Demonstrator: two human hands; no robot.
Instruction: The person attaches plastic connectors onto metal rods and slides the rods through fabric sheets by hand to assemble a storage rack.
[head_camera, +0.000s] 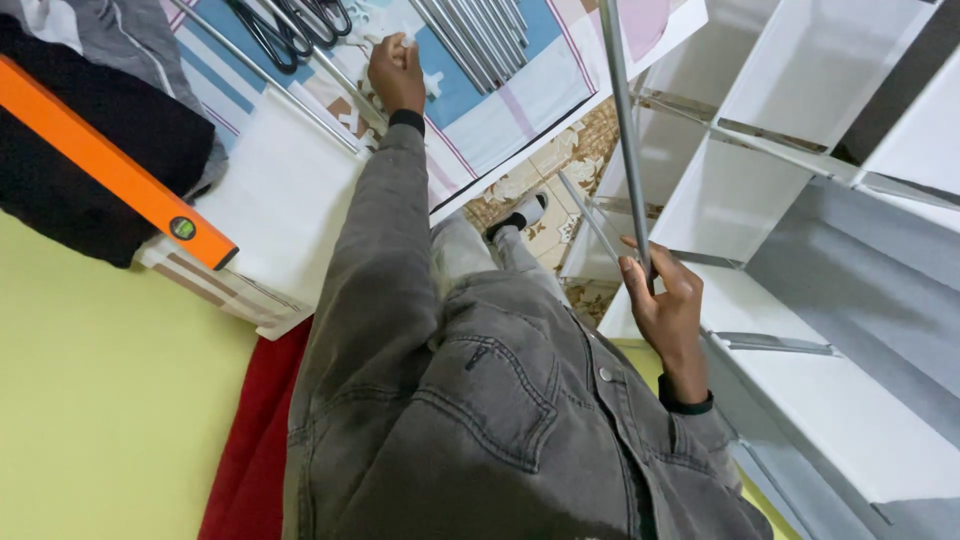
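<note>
Beside white shelving, right hand around pole

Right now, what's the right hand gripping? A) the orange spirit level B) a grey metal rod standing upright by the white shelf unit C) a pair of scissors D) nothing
B: the right hand is closed around the grey metal rod, which rises beside the white shelf unit, while the left hand reaches to small white parts on the striped sheet; the orange spirit level lies untouched.
</note>
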